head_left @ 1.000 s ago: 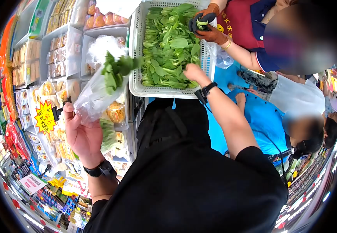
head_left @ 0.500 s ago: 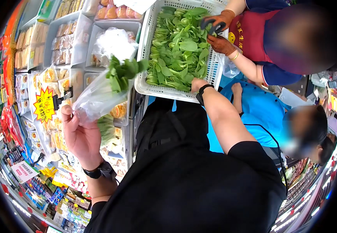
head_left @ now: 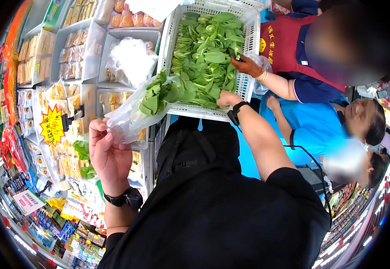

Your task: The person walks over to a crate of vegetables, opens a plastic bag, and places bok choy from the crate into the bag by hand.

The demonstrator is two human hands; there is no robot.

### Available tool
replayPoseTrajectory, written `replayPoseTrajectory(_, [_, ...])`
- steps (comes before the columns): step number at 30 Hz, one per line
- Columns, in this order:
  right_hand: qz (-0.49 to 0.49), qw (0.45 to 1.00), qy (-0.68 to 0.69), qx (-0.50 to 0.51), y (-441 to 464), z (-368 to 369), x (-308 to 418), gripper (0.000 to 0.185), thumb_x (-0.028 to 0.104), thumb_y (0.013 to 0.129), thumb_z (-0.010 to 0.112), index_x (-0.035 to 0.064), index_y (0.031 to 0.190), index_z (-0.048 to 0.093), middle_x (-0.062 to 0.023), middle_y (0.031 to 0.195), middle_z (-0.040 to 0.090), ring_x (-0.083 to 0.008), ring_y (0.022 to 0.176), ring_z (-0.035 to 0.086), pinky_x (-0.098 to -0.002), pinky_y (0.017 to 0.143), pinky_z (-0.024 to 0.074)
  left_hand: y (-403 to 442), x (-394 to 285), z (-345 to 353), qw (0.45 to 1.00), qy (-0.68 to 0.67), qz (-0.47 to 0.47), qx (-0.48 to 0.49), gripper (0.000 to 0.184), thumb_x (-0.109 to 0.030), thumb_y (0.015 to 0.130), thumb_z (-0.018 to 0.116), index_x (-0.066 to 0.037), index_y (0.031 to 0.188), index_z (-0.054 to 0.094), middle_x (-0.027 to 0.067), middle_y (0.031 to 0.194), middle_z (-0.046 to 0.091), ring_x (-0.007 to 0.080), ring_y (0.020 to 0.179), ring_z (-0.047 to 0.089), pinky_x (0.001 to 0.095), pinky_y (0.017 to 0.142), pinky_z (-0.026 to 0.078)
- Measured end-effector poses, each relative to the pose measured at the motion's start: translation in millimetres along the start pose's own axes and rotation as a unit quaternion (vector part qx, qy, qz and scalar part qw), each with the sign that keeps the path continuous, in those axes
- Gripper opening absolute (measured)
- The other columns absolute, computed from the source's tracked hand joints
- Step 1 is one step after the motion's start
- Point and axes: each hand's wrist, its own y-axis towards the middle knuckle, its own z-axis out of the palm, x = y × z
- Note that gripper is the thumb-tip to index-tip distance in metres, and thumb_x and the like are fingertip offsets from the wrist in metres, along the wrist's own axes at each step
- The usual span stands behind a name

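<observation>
My left hand (head_left: 109,157) pinches the edge of a clear plastic bag (head_left: 130,119) between thumb and fingers. The bag lies tilted toward the crate, with a bunch of leafy greens (head_left: 157,96) at its mouth. A white slatted crate (head_left: 199,111) in front of me holds a heap of leafy green vegetables (head_left: 206,58). At the crate's near right corner, my right hand (head_left: 228,99) has its fingers curled on the greens; the fingertips are partly hidden among stems and leaves.
Across the crate, a co-worker's gloved hand (head_left: 249,66) touches the greens. A person in a blue shirt (head_left: 284,119) is at the right. To the left stand bins of packaged food (head_left: 80,49), a bin with a white bag (head_left: 130,60) and a yellow price sign (head_left: 52,125).
My left hand and the bag have shifted right, bringing the bagged greens to the crate's edge. My right hand moved slightly left. The co-worker's hand with a black object has left the crate.
</observation>
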Motion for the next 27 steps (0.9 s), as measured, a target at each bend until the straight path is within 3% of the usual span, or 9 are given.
replayPoseTrajectory(3, [-0.019, 0.988, 0.151, -0.021, -56.0, -35.3, 9.8, 0.045, 0.028, 0.085, 0.074, -0.0036, 0.117, 0.073, -0.0266, 0.114, 0.076, -0.0421, 0.104, 0.074, -0.0444, 0.088, 0.0593, 3.0, 1.1, 2.8, 0.999, 0.030, 0.013, -0.012, 0.023, 0.002, 0.100, 0.057, -0.011, 0.119, 0.053, 0.0051, 0.118, 0.067, 0.0136, 0.100, 0.067, 0.0252, 0.072, 0.058])
replayPoseTrajectory(5, [-0.140, 0.926, 0.169, -0.308, -61.1, -26.2, -7.5, 0.042, 0.026, 0.085, 0.079, -0.0031, 0.113, 0.067, -0.0183, 0.093, 0.073, -0.0271, 0.082, 0.072, -0.0359, 0.075, 0.0571, 2.8, -0.1, 10.3, 0.998, 0.038, 0.006, -0.055, 0.022, 0.002, 0.100, 0.056, -0.011, 0.119, 0.053, 0.0034, 0.112, 0.066, 0.0122, 0.094, 0.066, 0.0248, 0.069, 0.056])
replayPoseTrajectory(9, [-0.165, 0.870, 0.321, -0.335, -146.8, -41.9, 7.5, 0.036, 0.017, 0.088, 0.081, -0.0031, 0.113, 0.067, -0.0134, 0.094, 0.074, -0.0214, 0.085, 0.072, -0.0324, 0.080, 0.0572, 6.2, -0.4, 11.6, 0.998, 0.035, 0.012, -0.057, 0.021, 0.002, 0.101, 0.055, -0.011, 0.118, 0.053, 0.0022, 0.108, 0.064, 0.0110, 0.091, 0.065, 0.0240, 0.068, 0.055])
replayPoseTrajectory(11, [-0.235, 0.762, 0.513, -0.317, -166.3, -37.5, 8.7, 0.030, 0.002, 0.091, 0.079, 0.0001, 0.117, 0.066, -0.0042, 0.100, 0.072, -0.0109, 0.087, 0.068, -0.0258, 0.079, 0.0545, 9.6, -0.5, 8.7, 0.999, 0.029, 0.011, -0.043, 0.021, 0.002, 0.102, 0.054, -0.010, 0.118, 0.053, 0.0025, 0.110, 0.065, 0.0109, 0.093, 0.065, 0.0239, 0.069, 0.055])
replayPoseTrajectory(12, [-0.261, 0.735, 0.549, -0.299, -178.8, -37.2, 10.3, 0.033, -0.008, 0.092, 0.075, 0.0019, 0.121, 0.064, -0.0043, 0.117, 0.070, -0.0107, 0.101, 0.066, -0.0242, 0.085, 0.0534, 11.4, 0.5, 7.7, 0.999, 0.029, 0.010, -0.041, 0.021, 0.002, 0.102, 0.054, -0.010, 0.118, 0.053, 0.0025, 0.110, 0.065, 0.0109, 0.093, 0.065, 0.0239, 0.069, 0.055])
replayPoseTrajectory(16, [-0.362, 0.638, 0.597, -0.325, -209.3, -39.4, 23.9, 0.038, -0.016, 0.089, 0.071, 0.0014, 0.122, 0.064, -0.0130, 0.138, 0.060, -0.0170, 0.126, 0.058, -0.0310, 0.104, 0.0494, 16.5, 7.2, 9.7, 0.999, 0.033, 0.004, -0.021, 0.020, 0.003, 0.102, 0.054, -0.009, 0.118, 0.053, 0.0035, 0.113, 0.065, 0.0114, 0.096, 0.065, 0.0243, 0.071, 0.056])
replayPoseTrajectory(23, [-0.423, 0.571, 0.616, -0.340, -237.1, -45.3, 37.6, 0.039, -0.019, 0.089, 0.067, 0.0036, 0.121, 0.062, -0.0150, 0.140, 0.061, -0.0193, 0.126, 0.060, -0.0335, 0.105, 0.0495, 19.7, 14.8, 23.0, 0.998, 0.058, -0.016, -0.007, 0.020, 0.004, 0.100, 0.055, -0.010, 0.114, 0.056, 0.0006, 0.112, 0.063, 0.0092, 0.092, 0.062, 0.0237, 0.069, 0.050])
replayPoseTrajectory(25, [-0.449, 0.493, 0.683, -0.298, -240.3, -47.7, 35.2, 0.040, -0.022, 0.089, 0.063, 0.0054, 0.118, 0.061, -0.0160, 0.142, 0.061, -0.0202, 0.126, 0.061, -0.0342, 0.104, 0.0513, 19.3, 16.4, 24.4, 0.998, 0.060, -0.015, -0.006, 0.019, 0.003, 0.100, 0.055, -0.010, 0.114, 0.056, 0.0018, 0.113, 0.063, 0.0103, 0.092, 0.062, 0.0237, 0.069, 0.050])
replayPoseTrajectory(27, [-0.448, 0.472, 0.706, -0.278, -245.9, -52.1, 33.5, 0.038, -0.021, 0.092, 0.060, 0.0064, 0.117, 0.060, -0.0169, 0.143, 0.061, -0.0217, 0.125, 0.064, -0.0348, 0.102, 0.0537, 19.7, 17.9, 25.0, 0.998, 0.061, -0.017, -0.004, 0.018, 0.001, 0.100, 0.056, -0.009, 0.114, 0.055, 0.0030, 0.113, 0.063, 0.0115, 0.093, 0.062, 0.0237, 0.069, 0.049])
